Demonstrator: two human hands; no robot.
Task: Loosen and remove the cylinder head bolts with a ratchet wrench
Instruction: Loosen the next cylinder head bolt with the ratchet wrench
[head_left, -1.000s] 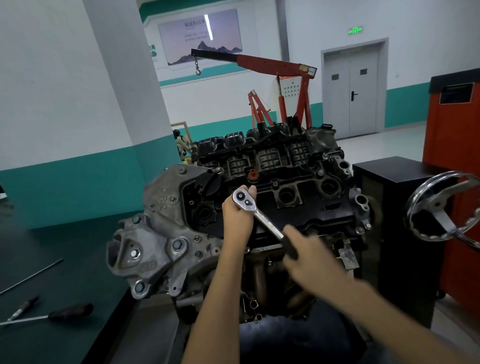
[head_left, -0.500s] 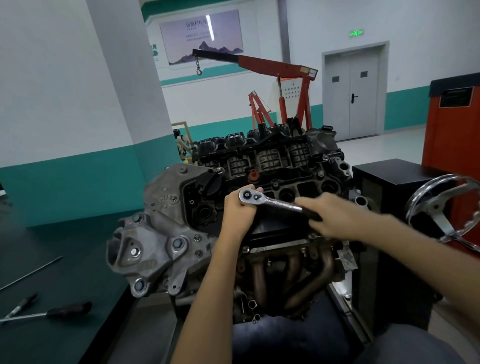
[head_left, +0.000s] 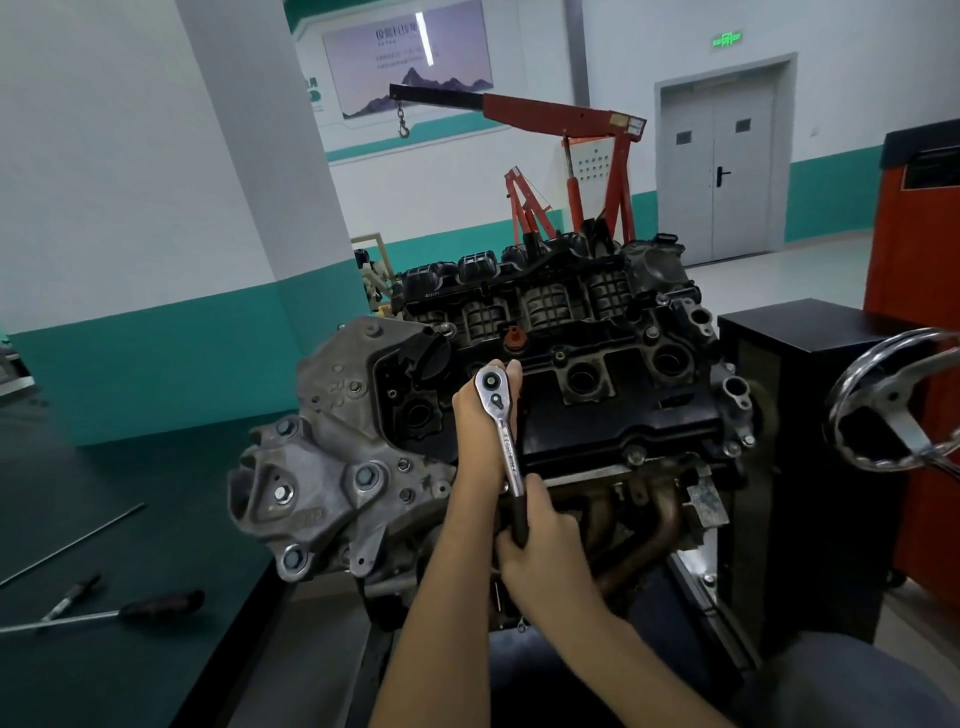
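Note:
An engine with a black cylinder head cover (head_left: 613, 410) sits on a stand in front of me. A chrome ratchet wrench (head_left: 503, 431) stands on the cover's left part, head up, handle pointing down toward me. My left hand (head_left: 480, 415) wraps around the ratchet head from below and holds it in place. My right hand (head_left: 545, 540) grips the black handle end. The bolt under the ratchet head is hidden. Other bolts (head_left: 635, 457) show along the cover's front edge.
A dark workbench (head_left: 130, 519) on the left carries a screwdriver (head_left: 130, 608), a pen-like tool (head_left: 70, 597) and a thin rod (head_left: 72, 543). The stand's chrome handwheel (head_left: 893, 405) sticks out at right, beside a black cabinet (head_left: 810, 415). A red engine crane (head_left: 566, 135) stands behind.
My right hand swung the ratchet handle from pointing right across the cover back down toward me. The left hand stayed on the ratchet head.

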